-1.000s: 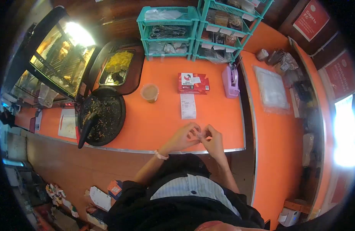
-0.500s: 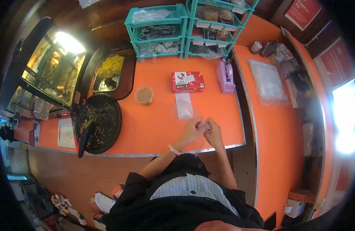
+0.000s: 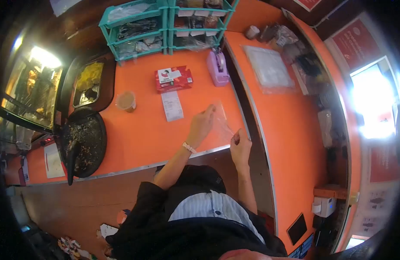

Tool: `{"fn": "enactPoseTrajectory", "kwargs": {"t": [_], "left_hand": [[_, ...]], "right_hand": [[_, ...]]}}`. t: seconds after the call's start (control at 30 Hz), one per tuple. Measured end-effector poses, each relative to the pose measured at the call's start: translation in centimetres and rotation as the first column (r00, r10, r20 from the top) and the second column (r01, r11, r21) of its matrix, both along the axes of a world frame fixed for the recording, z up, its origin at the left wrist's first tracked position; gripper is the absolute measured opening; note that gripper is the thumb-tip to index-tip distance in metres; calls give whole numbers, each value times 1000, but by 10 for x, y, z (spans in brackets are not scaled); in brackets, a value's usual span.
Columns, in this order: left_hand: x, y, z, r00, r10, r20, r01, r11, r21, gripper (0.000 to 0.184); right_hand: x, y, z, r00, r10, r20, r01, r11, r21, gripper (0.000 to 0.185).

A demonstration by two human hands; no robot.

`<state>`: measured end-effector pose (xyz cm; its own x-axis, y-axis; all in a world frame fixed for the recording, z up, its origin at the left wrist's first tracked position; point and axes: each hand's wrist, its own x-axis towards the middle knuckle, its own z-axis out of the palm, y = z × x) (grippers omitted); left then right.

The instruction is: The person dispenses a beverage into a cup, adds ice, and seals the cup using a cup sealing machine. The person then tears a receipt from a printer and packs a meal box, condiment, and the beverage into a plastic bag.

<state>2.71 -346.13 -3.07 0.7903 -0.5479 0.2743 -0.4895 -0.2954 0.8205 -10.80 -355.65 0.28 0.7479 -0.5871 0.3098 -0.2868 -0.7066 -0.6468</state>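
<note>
A clear plastic bag [image 3: 222, 124] is stretched between my two hands above the front right of the orange counter. My left hand [image 3: 203, 123] pinches its upper left part, and my right hand [image 3: 240, 145] has closed fingers on its lower right part. Left of my left hand lies a white printed receipt [image 3: 172, 105], with a red box [image 3: 174, 79] just behind it. Further left stands a round tub with brown contents [image 3: 126, 102]. The purple tape dispenser [image 3: 218, 68] is behind my hands.
A black stone mortar [image 3: 94, 145] with a pestle sits at the left, near a tray of yellow food [image 3: 90, 82] and a lit display case [image 3: 33, 86]. Teal racks [image 3: 167, 27] stand at the back. A side counter [image 3: 280, 173] at right bears a plastic pack [image 3: 268, 68].
My hands have moved apart, pulling the crumpled plastic out into a stretched bag. The camera view has turned right, so the counter items appear further left.
</note>
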Motion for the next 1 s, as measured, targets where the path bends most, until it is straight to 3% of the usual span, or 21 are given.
{"fn": "enactPoseTrajectory", "kwargs": {"t": [0.03,0.17,0.23,0.27,0.33,0.37,0.4,0.43,0.47,0.53,0.57,0.63,0.67,0.73,0.77,0.8,0.83,0.87,0.93,1.0], "left_hand": [[-4,-6,-5,984,117,133,-90,977,-193,14],[-11,-14,-27,969,233,80,-205,944,-259,15],[-21,-15,-34,941,152,-303,-225,948,-226,21],[-23,-18,-33,939,163,-302,-238,943,-232,21],[-34,-21,-33,736,-241,-633,-134,864,-485,19],[-41,-18,-19,738,-229,-634,-149,862,-485,19],[-49,-14,-5,734,-323,-598,-29,864,-502,18],[-56,-9,3,717,-413,-562,91,854,-512,17],[-62,-5,-1,724,-396,-565,71,857,-510,17],[-75,7,-7,809,-331,-485,17,839,-544,19],[-80,13,-6,818,-309,-484,-2,841,-540,19],[-92,27,-2,875,17,-484,-200,923,-328,19],[-91,30,-19,877,51,-478,-230,917,-325,19],[-84,43,-48,848,91,-522,-399,758,-516,19],[-81,55,-39,839,116,-531,-455,686,-568,19],[-82,69,-30,862,274,-427,-452,796,-402,19],[-84,82,-15,870,396,-294,-462,863,-203,19],[-83,93,-7,856,425,-294,-487,854,-184,19],[-75,113,5,807,380,-452,-557,745,-367,18],[-66,135,-11,848,376,-374,-506,787,-354,18]], "right_hand": [[-8,-1,0,999,10,-44,-10,1000,1,14],[-28,-1,-13,999,45,-10,-45,999,14,16],[-38,-6,-9,997,58,-43,-56,998,41,16],[-40,-9,-4,995,66,-76,-61,995,73,16],[-41,-26,-9,989,136,-63,-125,980,152,14],[-39,-33,-10,981,191,-45,-176,957,232,12],[-38,-38,-10,977,209,-47,-192,953,233,12],[-36,-40,-9,962,268,52,-259,834,488,12],[-32,-40,-9,942,297,159,-320,641,698,12],[-28,-32,-13,926,349,145,-358,686,633,11],[-25,-23,-18,933,288,215,-358,697,621,11],[-18,-8,-26,924,253,286,-379,693,613,11],[-11,1,-28,908,260,328,-415,652,635,12],[7,19,-26,876,302,376,-481,577,659,12],[16,32,-18,847,435,305,-526,615,588,13],[24,45,-14,806,550,221,-575,638,512,14],[31,55,-15,750,626,214,-628,575,524,17],[37,65,-9,735,642,219,-639,548,539,17],[49,84,6,678,683,272,-623,338,705,15],[59,100,2,650,715,259,-622,304,721,14]]}}
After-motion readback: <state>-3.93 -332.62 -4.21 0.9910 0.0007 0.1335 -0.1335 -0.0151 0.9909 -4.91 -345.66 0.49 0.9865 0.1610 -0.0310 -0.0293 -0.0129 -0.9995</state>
